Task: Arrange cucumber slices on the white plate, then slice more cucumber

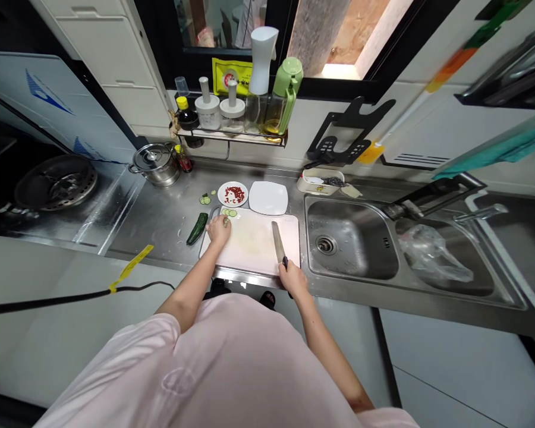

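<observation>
Daylight through a dark-framed window [334, 35] above the back edge of the stainless steel counter [160, 232]; white wall cabinets [111, 53] beyond its left end; a double steel sink [348, 238] in its right end.

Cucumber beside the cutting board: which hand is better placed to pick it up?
Left, probably: the left hand sits closest to the cucumber, while the right hand grips the kitchen knife.

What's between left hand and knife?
Head view: only the white cutting board between the left hand and the knife; no cucumber slices there.
</observation>
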Motion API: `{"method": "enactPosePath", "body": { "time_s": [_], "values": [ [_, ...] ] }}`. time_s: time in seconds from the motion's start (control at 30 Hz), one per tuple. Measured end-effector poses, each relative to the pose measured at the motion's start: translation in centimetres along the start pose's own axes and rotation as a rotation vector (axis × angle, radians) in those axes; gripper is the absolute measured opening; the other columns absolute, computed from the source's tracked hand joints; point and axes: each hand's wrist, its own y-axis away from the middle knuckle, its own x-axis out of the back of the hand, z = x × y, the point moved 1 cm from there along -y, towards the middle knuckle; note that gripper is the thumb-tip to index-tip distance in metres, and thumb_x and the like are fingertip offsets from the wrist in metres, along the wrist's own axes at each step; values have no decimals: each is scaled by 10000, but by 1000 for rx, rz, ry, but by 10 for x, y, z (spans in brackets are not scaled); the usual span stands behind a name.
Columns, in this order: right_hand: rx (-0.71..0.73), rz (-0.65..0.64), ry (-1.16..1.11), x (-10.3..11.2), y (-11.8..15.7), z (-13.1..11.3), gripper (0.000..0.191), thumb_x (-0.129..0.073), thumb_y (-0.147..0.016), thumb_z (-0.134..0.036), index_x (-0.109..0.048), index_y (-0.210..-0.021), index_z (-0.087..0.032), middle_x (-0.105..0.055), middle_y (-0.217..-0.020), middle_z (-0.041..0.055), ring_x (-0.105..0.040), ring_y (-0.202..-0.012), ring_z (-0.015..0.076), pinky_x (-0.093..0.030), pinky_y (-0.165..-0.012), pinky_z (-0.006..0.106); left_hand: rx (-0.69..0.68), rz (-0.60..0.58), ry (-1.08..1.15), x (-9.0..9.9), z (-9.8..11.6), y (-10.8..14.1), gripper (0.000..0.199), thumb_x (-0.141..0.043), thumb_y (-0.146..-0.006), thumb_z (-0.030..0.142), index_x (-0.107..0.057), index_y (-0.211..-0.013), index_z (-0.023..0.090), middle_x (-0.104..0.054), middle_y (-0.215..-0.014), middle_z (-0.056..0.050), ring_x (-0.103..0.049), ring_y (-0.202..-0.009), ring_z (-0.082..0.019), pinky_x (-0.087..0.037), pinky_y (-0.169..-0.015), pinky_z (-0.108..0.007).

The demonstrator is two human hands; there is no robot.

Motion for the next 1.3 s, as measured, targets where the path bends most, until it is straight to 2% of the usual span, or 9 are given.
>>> {"method": "enactPosePath", "body": {
  "time_s": [0.2, 0.4, 0.7, 1.07, 1.3],
  "values": [
    [1, -7, -12, -1, 0, 0, 447, -266, -920, -435, -563, -1124, -170, -652, -1065, 147, -612, -982, 264, -428, -774, 328, -50, -40, -95, -7, 14, -26, 357, -485, -862, 339, -585, -1196, 265, -589, -1130, -112, -489, -1090, -282, -335, -909, -408],
    [-1, -8, -32, 1, 2, -2, 441, -273, -913, -426, -569, -1113, -167, -649, -1078, 153, -607, -997, 274, -427, -786, 341, -91, -119, -145, -12, 19, -38, 348, -473, -874, 325, -589, -1195, 261, -569, -1162, -120, -463, -1126, -281, -322, -925, -406],
    [5, -1, -37, 2, 2, -2, 429, -278, -915, -420, -567, -1099, -163, -651, -1072, 154, -610, -996, 272, -428, -784, 341, -82, -124, -136, -18, 17, -43, 342, -486, -859, 260, -583, -1187, 266, -540, -1169, -119, -457, -1123, -281, -324, -928, -409],
    [-6, -9, -23, 0, 2, -2, 450, -269, -928, -430, -566, -1139, -165, -645, -1090, 149, -607, -1003, 255, -427, -782, 314, -92, -112, -135, -8, 22, -36, 285, -466, -863, 207, -558, -1132, 229, -587, -1155, -114, -484, -1111, -255, -321, -913, -376],
    [-8, -21, -30, 1, 3, -3, 442, -276, -925, -418, -564, -1141, -161, -644, -1089, 150, -602, -1007, 255, -424, -783, 315, -107, -77, 6, -11, 23, -35, 239, -460, -861, 193, -591, -1056, 236, -653, -1057, -76, -571, -1000, -223, -359, -843, -338]
  ]
}}
